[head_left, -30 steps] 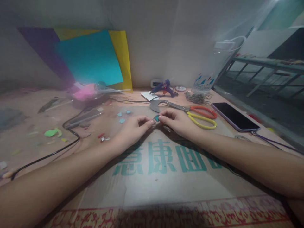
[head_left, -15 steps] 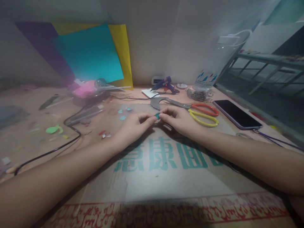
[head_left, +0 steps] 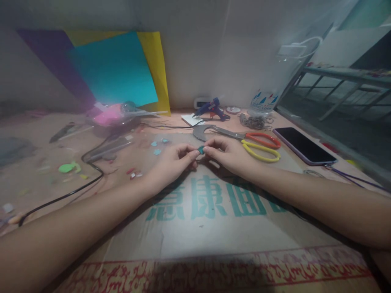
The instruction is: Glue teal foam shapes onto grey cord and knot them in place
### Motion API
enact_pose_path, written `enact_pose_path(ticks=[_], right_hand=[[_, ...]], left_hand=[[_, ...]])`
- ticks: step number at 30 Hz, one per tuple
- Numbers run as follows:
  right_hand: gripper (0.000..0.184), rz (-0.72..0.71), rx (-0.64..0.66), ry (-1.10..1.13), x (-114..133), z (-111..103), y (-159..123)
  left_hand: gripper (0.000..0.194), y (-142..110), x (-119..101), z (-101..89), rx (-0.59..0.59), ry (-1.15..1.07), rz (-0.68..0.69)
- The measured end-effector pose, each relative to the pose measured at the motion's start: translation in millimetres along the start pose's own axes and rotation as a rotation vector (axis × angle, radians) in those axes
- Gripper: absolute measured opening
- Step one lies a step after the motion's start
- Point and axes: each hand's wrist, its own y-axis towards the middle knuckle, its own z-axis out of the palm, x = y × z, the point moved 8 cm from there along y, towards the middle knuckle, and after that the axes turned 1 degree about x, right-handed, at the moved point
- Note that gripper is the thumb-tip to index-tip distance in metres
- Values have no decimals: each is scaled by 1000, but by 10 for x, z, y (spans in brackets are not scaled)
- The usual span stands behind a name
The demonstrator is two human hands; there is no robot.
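Note:
Between my two hands is a small teal piece (head_left: 200, 150), possibly foam or paper; its exact shape is mostly covered by fingertips. My left hand (head_left: 180, 158) pinches its left side with thumb and forefinger. From the right, my right hand (head_left: 224, 151) pinches the same piece. Just behind my right hand lie metal shears (head_left: 220, 131) with one orange and one yellow handle. Left of my left hand, several light blue cut-outs (head_left: 157, 151) rest on the cardboard, one of them flower-shaped.
Printed cardboard (head_left: 183, 240) covers the table. A glue gun (head_left: 210, 108) stands at the back, its black cable (head_left: 70, 191) running left. To the right are a phone (head_left: 304, 145) and a clear bottle (head_left: 264, 97). Coloured sheets (head_left: 116, 73) lean on the wall; green scraps (head_left: 67, 167) lie left.
The teal piece appears slightly turned and a little more exposed between the fingertips. Both hands keep nearly the same place, and the whole view has shifted slightly.

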Motion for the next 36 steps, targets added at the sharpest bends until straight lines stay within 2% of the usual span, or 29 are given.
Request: enact_pose_path(ticks=[7,13,17,29,36], right_hand=[[19,42,19,-20,-27,20,-10],[27,1,44,137,-89,48,41],[24,38,46,208,-122,54,23],[23,163,72,204,-134,91,-47],[30,62,53,249,-94,62,-19]], left_hand=[[24,-33,-73,-42,-28,85,24],[22,-38,-77,-58,-43,113,15],[21,-37,-93,-45,-39,141,33],[25,-67,-196,-14,-27,245,97],[22,-60,-153,-29,-28,191,78]])
